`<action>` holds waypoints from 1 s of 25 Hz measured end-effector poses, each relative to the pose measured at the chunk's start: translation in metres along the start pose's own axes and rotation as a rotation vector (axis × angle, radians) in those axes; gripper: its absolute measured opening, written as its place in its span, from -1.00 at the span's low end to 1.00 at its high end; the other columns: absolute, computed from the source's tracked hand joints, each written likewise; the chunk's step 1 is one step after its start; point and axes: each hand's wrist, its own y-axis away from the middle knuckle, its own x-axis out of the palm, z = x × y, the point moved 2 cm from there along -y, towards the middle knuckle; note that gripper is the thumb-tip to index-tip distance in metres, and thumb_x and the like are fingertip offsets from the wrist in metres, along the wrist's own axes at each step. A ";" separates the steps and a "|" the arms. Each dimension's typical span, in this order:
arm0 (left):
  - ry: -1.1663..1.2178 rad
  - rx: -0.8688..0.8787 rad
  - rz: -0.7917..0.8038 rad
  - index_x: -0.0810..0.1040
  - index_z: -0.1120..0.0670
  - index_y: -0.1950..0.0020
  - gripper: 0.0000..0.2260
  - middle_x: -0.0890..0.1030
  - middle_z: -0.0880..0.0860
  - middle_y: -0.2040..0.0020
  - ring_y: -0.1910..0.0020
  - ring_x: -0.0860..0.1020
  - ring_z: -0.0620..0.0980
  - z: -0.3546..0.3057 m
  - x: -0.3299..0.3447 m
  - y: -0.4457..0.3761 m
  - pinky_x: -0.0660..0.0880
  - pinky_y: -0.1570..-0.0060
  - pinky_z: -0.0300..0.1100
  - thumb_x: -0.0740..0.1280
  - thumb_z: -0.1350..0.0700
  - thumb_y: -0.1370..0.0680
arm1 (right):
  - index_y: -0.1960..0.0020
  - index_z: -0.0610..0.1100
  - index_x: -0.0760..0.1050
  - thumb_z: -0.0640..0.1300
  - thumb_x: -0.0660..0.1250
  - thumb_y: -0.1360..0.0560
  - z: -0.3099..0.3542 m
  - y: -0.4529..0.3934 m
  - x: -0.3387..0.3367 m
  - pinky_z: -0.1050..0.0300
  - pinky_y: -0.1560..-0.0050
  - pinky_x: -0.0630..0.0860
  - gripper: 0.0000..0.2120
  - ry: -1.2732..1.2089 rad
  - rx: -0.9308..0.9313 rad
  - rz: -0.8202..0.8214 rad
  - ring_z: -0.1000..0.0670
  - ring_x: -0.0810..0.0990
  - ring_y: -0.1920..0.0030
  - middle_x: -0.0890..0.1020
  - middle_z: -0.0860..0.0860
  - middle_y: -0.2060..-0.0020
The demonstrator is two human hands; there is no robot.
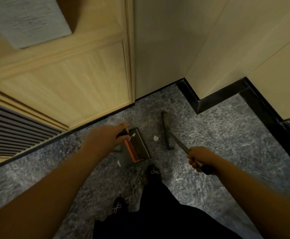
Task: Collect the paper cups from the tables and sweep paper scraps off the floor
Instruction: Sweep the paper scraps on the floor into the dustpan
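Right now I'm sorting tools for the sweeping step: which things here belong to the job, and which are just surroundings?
In use:
- broom, held by the right hand
- dustpan, handle held by the left hand
- paper scrap on the floor
- scrap beside the dustpan

Surroundings:
- wooden panel
- vent grille
- black skirting

No text, label, brand, number or sign can be read anywhere in the view. The dustpan [137, 146] on the floor shows only an orange comb-like strip with no lettering, and the white paper scraps [156, 138] near it look blank. The pale grey panel [25, 19] at the far left on the wooden wall carries faint streaks too blurred to tell as writing.
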 end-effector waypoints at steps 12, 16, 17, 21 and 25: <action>0.106 0.044 -0.018 0.30 -0.19 -0.47 -0.51 0.64 0.11 -0.08 0.02 0.59 0.12 -0.046 -0.012 -0.090 0.46 0.18 -0.10 0.16 -0.25 -0.55 | -0.32 -0.24 0.33 -0.41 0.10 -0.57 0.033 -0.031 -0.030 0.27 0.57 0.36 -0.66 0.213 -0.026 0.211 0.02 0.40 0.52 0.41 -0.14 0.35; 0.068 0.021 -0.001 0.24 -0.20 -0.50 -0.43 0.63 0.09 -0.07 0.05 0.59 0.13 -0.041 -0.010 -0.081 0.54 0.16 -0.04 0.00 -0.31 -0.51 | -0.50 -0.14 0.20 -0.38 0.14 -0.56 0.037 -0.029 -0.019 0.26 0.55 0.35 -0.47 0.323 -0.028 0.306 0.00 0.39 0.48 0.44 -0.15 0.33; 0.053 0.025 -0.005 0.23 -0.19 -0.51 -0.39 0.64 0.10 -0.04 0.08 0.59 0.13 -0.040 -0.008 -0.079 0.51 0.20 -0.07 -0.05 -0.33 -0.49 | -0.52 -0.11 0.18 -0.36 0.15 -0.56 0.038 -0.028 -0.018 0.25 0.54 0.34 -0.44 0.327 -0.027 0.318 0.01 0.40 0.49 0.45 -0.13 0.35; 0.090 -0.026 0.059 0.17 -0.25 -0.52 -0.36 0.62 0.06 -0.07 0.03 0.58 0.10 -0.032 0.002 -0.060 0.49 0.10 -0.09 -0.11 -0.36 -0.45 | -0.52 -0.13 0.14 -0.34 0.14 -0.57 0.042 -0.016 -0.014 0.29 0.54 0.28 -0.46 0.218 0.003 0.346 0.07 0.37 0.57 0.42 -0.09 0.40; 0.097 -0.105 0.030 0.15 -0.31 -0.50 -0.52 0.61 0.04 -0.15 -0.03 0.59 0.10 -0.013 0.009 -0.033 0.54 0.02 -0.02 0.09 -0.26 -0.57 | -0.47 -0.10 0.22 -0.34 0.15 -0.56 0.044 0.002 -0.005 0.32 0.58 0.32 -0.50 0.319 -0.054 0.321 0.07 0.38 0.60 0.42 -0.08 0.42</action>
